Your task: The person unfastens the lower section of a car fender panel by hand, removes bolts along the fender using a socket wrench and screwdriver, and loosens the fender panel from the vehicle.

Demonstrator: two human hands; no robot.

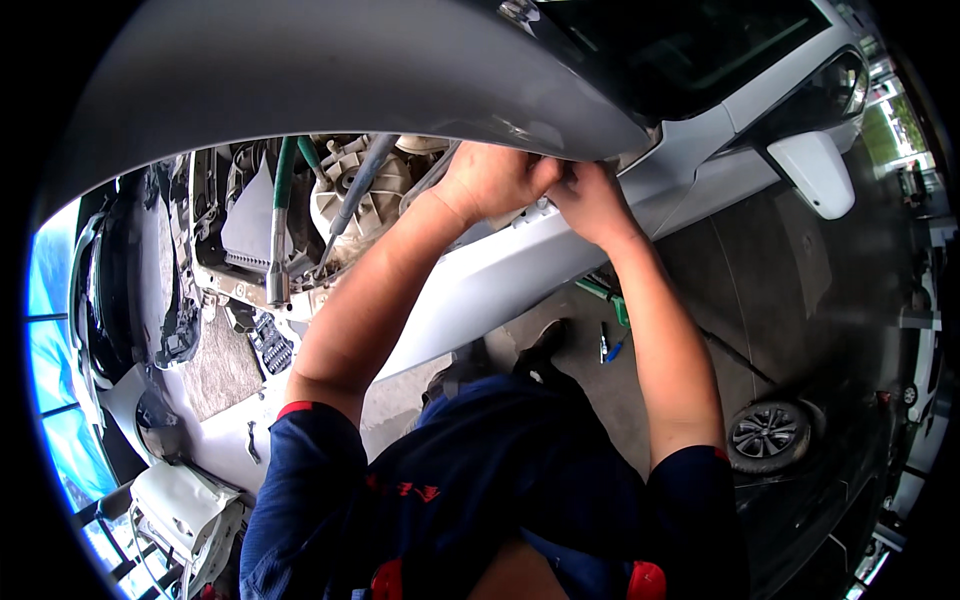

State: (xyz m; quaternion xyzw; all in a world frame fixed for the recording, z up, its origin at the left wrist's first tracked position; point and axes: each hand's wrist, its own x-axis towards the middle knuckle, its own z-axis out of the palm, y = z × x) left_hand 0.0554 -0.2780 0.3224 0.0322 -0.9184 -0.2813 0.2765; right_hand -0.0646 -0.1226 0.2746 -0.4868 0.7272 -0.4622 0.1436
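Silver-white paint covers the car (735, 115), the largest thing in view, running from 10 o'clock round to 2. Its raised bonnet (330, 70) arches across 11 and 12 o'clock, baring the engine bay (345, 185) at 10. The front fender (480, 290) slopes from just left of centre up towards 1 o'clock, in place alongside the bay, and its upper rear corner is where both hands are busy. At 8 o'clock lies a loose white body panel (185, 510); at 4, an alloy wheel (768, 437); at 2, the white door mirror (815, 172). A green rod (283, 200) with a metal end crosses the bay at 10, beside a grey gas strut (360, 185).

Smaller yet, the left hand (500, 182) sits at 12 o'clock with its fingers curled, and the right hand (592, 200) meets it towards 1. Their grips look narrow — whether they pinch anything, I cannot tell, as the fingertips are hidden. A socket set (270, 345) lies near 9.

As for progress, the bonnet is up and the front end looks stripped to its frame — opening up seems done. Work at the fender corner appears under way; how much is left there is hidden.
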